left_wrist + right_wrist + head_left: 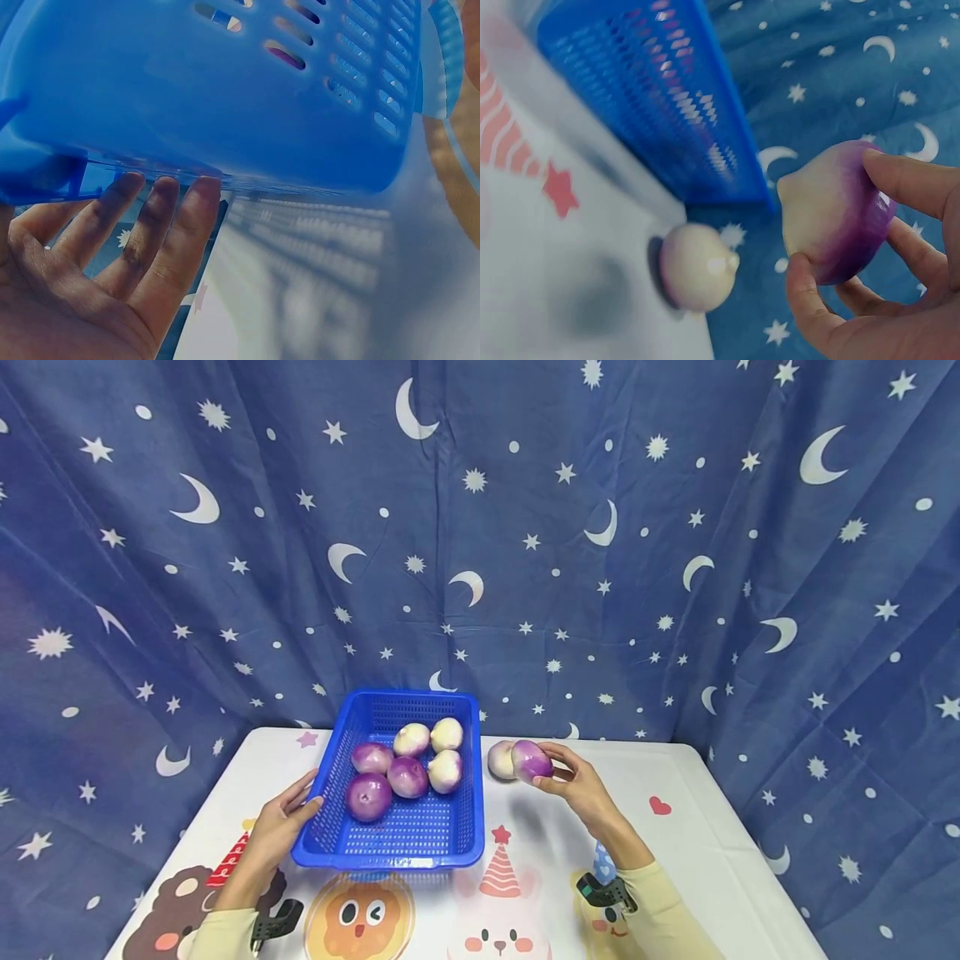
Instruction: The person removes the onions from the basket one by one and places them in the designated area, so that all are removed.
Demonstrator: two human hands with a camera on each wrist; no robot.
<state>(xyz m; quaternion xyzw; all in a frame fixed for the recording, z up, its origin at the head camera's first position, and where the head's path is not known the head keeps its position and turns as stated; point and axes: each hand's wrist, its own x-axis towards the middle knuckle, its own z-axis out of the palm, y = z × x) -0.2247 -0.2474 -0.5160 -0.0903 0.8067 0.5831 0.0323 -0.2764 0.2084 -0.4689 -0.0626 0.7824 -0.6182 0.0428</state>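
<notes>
My right hand holds a purple-and-white onion above the table, thumb and fingers round its purple end; its pale pointed tip faces the basket in the right wrist view. Another onion, mostly white, lies on the table just right of the basket, partly behind the held one in the head view. On the left, my left hand grips the side of a blue plastic basket, thumb at the rim and fingers against the outside. Several onions lie in the basket, some purple side up, others white side up.
The table wears a white cloth with cartoon prints. Behind its far edge hangs a dark blue curtain with moons and stars, which also runs down both sides. The basket stands left of centre, with perforated walls.
</notes>
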